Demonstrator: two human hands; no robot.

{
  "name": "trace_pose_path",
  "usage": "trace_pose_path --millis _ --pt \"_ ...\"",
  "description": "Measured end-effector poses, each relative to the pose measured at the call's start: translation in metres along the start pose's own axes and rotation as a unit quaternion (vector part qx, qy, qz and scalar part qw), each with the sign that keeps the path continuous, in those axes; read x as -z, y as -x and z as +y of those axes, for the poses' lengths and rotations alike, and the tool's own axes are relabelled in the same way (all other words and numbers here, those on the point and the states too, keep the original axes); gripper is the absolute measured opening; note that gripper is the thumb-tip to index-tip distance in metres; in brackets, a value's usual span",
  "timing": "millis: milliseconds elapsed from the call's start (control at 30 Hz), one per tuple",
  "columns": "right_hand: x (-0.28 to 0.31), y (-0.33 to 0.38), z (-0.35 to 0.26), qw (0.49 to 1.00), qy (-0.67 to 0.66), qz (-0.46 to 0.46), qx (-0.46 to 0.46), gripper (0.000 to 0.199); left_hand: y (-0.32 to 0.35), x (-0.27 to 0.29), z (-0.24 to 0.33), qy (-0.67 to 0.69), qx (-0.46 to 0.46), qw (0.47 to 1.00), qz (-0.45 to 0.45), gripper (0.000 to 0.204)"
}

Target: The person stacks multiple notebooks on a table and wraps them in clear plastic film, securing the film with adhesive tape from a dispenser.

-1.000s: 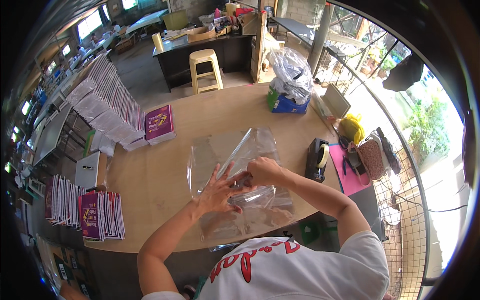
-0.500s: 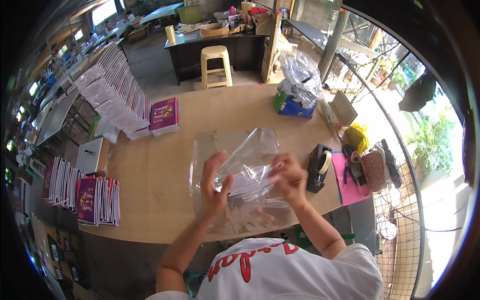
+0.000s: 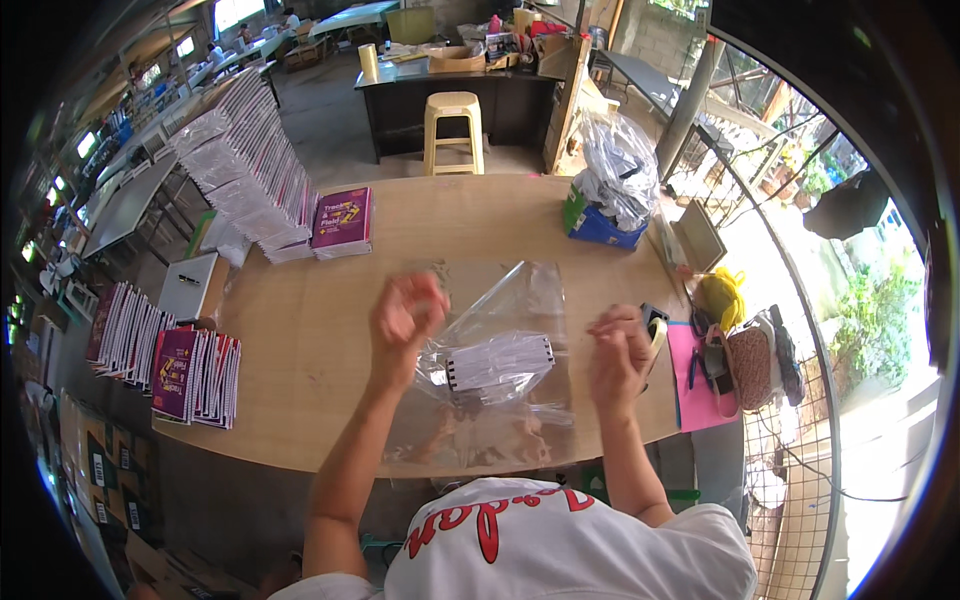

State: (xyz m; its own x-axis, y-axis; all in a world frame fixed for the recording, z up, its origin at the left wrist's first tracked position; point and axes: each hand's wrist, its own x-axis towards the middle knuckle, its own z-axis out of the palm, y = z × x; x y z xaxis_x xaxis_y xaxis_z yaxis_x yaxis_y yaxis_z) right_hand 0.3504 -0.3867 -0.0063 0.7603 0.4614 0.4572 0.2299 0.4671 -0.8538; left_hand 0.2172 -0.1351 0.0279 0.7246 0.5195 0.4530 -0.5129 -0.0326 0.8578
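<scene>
On the table lies a white bundle of paper point(image 3: 500, 362), black marks along its short ends, resting on a clear plastic sheet point(image 3: 480, 440) with loose folds around it. My left hand point(image 3: 408, 318) is raised beside the bundle's left end, touching nothing. Its fingers are loosely curled and apart, partly blurred. To the right of the bundle hovers my right hand point(image 3: 622, 348), fingers bent and bunched with some blur; whether they hold anything is unclear. Behind it a tape dispenser point(image 3: 655, 335) is partly hidden.
At the left stand a tall stack of plastic-wrapped books point(image 3: 245, 165), a purple book pile point(image 3: 343, 220) and more upright books point(image 3: 195, 375). A box stuffed with plastic point(image 3: 610, 210) sits far right. A pink sheet point(image 3: 705, 400), pouch point(image 3: 757, 356) and yellow bundle point(image 3: 718, 297) line the right edge.
Both hands have come off the plastic and spread apart, left hand up and to the left, right hand to the right. The paper bundle now shows uncovered by hands.
</scene>
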Motion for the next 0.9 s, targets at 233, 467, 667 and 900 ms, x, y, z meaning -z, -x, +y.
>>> trace_pose_path --millis 233,467,667,900 --pt "0.020 0.009 0.004 0.903 0.363 -0.227 0.017 0.066 0.028 -0.016 -0.034 -0.366 -0.028 0.905 -0.214 0.092" --pt "-0.005 0.005 0.034 0.877 0.400 -0.251 0.085 0.066 -0.037 -0.010 -0.001 -0.067 0.186 0.980 -0.038 0.089" --pt "-0.026 -0.005 0.014 0.931 0.340 -0.128 0.043 0.044 0.073 -0.002 -0.018 -0.458 -0.027 0.887 -0.048 0.081" --pt "-0.001 -0.003 0.068 0.965 0.236 -0.092 -0.070 0.022 0.063 -0.009 -0.073 -0.285 0.062 0.956 -0.033 0.033"
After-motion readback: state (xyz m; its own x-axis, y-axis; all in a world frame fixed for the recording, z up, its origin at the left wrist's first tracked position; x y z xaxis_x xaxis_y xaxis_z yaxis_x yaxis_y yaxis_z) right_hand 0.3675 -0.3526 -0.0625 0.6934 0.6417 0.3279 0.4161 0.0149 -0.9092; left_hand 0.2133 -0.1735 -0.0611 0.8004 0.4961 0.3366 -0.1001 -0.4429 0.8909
